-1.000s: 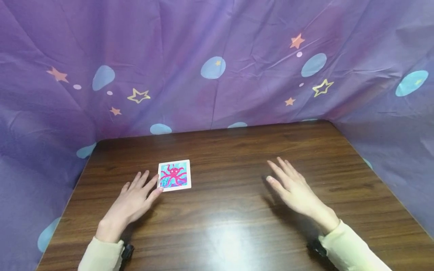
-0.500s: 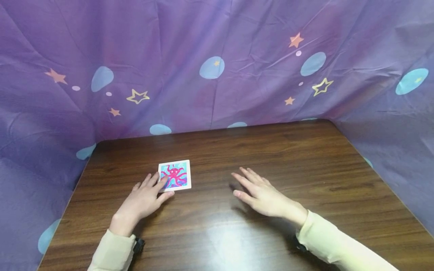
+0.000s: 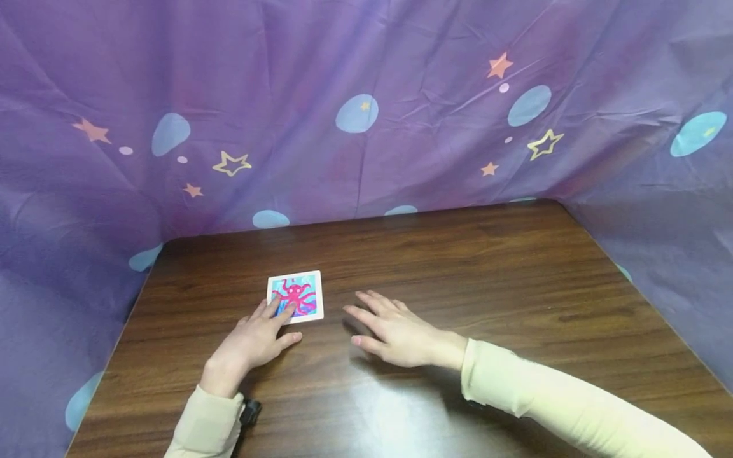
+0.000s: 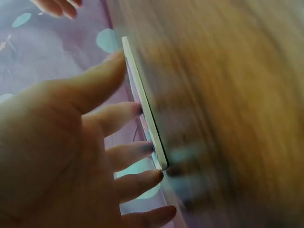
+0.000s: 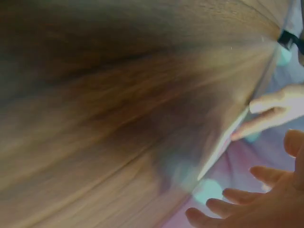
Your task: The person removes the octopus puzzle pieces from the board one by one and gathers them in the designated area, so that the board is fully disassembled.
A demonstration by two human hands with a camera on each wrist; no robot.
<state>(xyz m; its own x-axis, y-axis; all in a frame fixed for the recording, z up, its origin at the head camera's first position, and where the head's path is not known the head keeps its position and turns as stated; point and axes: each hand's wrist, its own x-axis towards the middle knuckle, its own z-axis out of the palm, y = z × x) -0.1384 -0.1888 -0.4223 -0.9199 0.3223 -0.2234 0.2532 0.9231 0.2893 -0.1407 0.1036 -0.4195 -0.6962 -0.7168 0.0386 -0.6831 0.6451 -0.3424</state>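
A square picture card [image 3: 308, 289] with a pink octopus on blue and a white border lies flat on the wooden table, left of centre. Seen edge-on in the left wrist view, the card [image 4: 147, 108] has a pale, slightly thick rim. My left hand [image 3: 252, 343] reaches over its near left corner, fingers extended; index and middle fingertips rest on the picture, and the thumb lies beyond the lower edge. To the right of the card, apart from it, my right hand [image 3: 397, 334] hovers low with spread fingers and holds nothing.
The brown wooden table [image 3: 487, 254] spans the view, with a bright reflection at its near middle. A purple curtain [image 3: 298, 114] with stars and blue ovals hangs behind it and along both sides. A dark device [image 3: 249, 412] sits at my left wrist.
My right hand has swept left across the table toward the card. My left hand has shifted right, its fingers moving from the card's edge onto the picture. The card stays put.
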